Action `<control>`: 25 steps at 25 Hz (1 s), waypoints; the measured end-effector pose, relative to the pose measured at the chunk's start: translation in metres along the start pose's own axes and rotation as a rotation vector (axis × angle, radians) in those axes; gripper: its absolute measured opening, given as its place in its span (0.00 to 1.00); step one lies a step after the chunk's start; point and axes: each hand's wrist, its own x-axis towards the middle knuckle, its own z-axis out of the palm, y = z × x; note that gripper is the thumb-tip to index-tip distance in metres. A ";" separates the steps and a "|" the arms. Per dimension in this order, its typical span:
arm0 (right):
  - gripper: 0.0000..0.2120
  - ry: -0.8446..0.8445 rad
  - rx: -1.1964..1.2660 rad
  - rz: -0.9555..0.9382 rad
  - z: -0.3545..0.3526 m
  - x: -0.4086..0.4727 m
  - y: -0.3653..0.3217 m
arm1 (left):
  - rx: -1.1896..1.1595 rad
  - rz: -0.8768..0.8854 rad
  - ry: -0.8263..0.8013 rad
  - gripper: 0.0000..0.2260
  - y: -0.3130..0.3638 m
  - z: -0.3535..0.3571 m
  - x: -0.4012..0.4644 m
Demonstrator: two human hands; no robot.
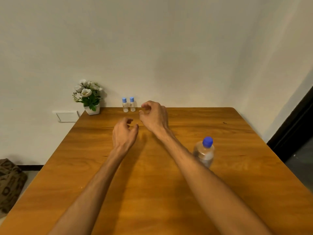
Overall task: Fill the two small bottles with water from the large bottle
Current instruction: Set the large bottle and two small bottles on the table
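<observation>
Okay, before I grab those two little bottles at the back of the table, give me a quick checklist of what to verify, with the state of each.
1. Both hands free: ok; left hand and right hand hold nothing.
2. Small bottles upright and within reach: ok; left small bottle and right small bottle stand side by side near the wall.
3. Small bottle caps off: not ok, both blue caps on.
4. Large bottle cap off: not ok.
5. Large bottle contains water: cannot tell.
6. Flower pot clear of the reach: ok.

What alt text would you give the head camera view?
Two bare hands, left and right, reach empty across a wooden table toward two capped small bottles by the wall; a capped large bottle stands at right.
</observation>
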 end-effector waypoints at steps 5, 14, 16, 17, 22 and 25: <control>0.25 -0.069 -0.083 0.085 0.095 0.104 0.019 | 0.075 -0.035 0.068 0.21 -0.047 0.017 0.118; 0.19 -0.135 -0.027 0.130 0.175 0.190 0.080 | -0.037 -0.020 0.004 0.21 -0.093 0.071 0.205; 0.15 -0.085 -0.013 0.149 0.167 0.170 0.085 | -0.032 -0.042 0.042 0.14 -0.097 0.066 0.185; 0.14 -0.062 -0.023 0.151 0.158 0.154 0.085 | -0.048 -0.051 0.038 0.12 -0.096 0.060 0.169; 0.14 0.040 -0.057 0.158 0.089 -0.002 0.087 | -0.193 -0.119 -0.012 0.14 -0.065 0.016 0.023; 0.14 0.136 -0.062 0.149 0.037 -0.112 0.092 | -0.272 -0.176 0.054 0.15 -0.040 -0.008 -0.084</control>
